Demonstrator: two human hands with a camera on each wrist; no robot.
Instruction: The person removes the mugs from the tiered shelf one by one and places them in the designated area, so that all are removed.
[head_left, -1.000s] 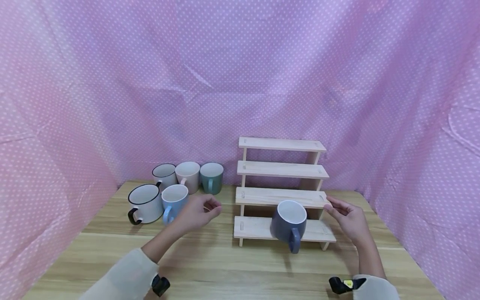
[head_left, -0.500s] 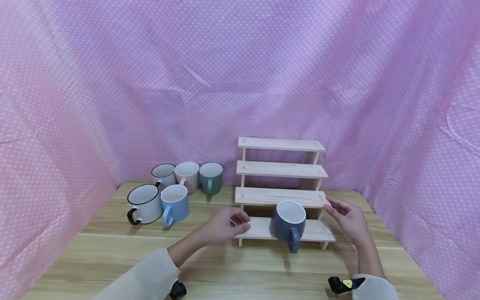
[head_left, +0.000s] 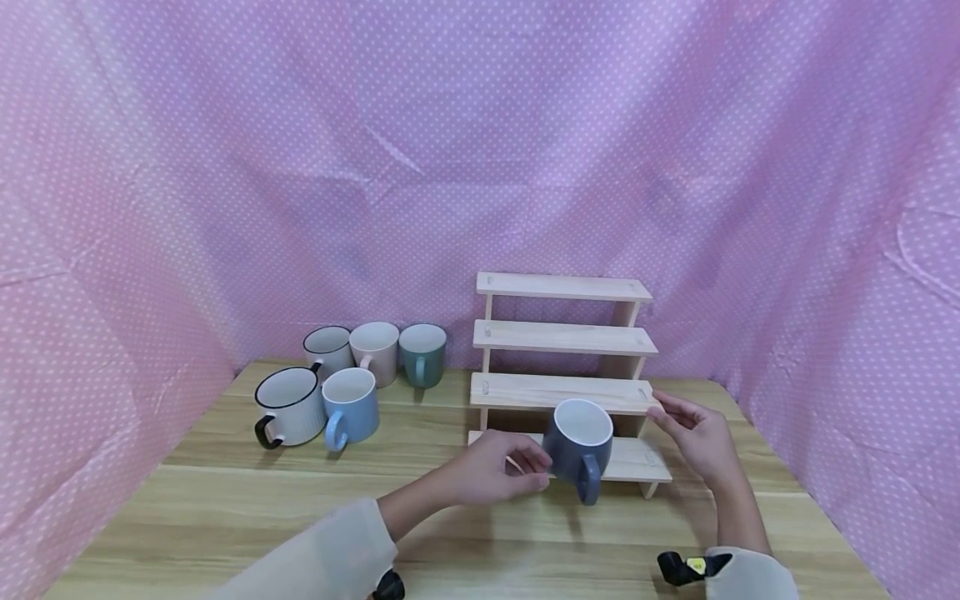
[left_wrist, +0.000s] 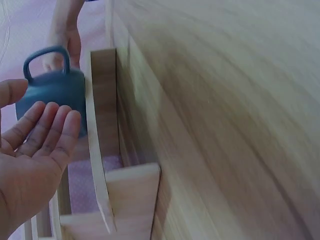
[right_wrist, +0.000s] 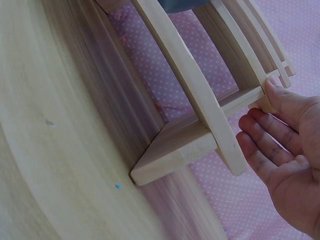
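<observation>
A dark grey-blue mug (head_left: pixel 564 457) with a white inside stands upright on the lowest board of a four-tier wooden display stand (head_left: pixel 562 337), handle toward the front. My left hand (head_left: pixel 495 471) is at the left side of the mug, fingers loosely bent and thumb apart. In the left wrist view its fingertips overlap the mug (left_wrist: pixel 52 90), which has its handle toward the top of that view. At the stand's right side, my right hand (head_left: pixel 701 437) pinches the end of the second board from the bottom. The right wrist view has the thumb on top of this board and the fingers below.
Several mugs stand at the left on the wooden table (head_left: pixel 247 517): two white with black rims (head_left: pixel 296 417), one light blue (head_left: pixel 356 415), one pale pink (head_left: pixel 381 362) and one green (head_left: pixel 423 367). A pink dotted cloth (head_left: pixel 480 150) hangs behind and at both sides.
My left hand has moved right, from beside the light blue mug past the stand's left end to the dark mug. The right hand, the stand and the mugs keep their places.
</observation>
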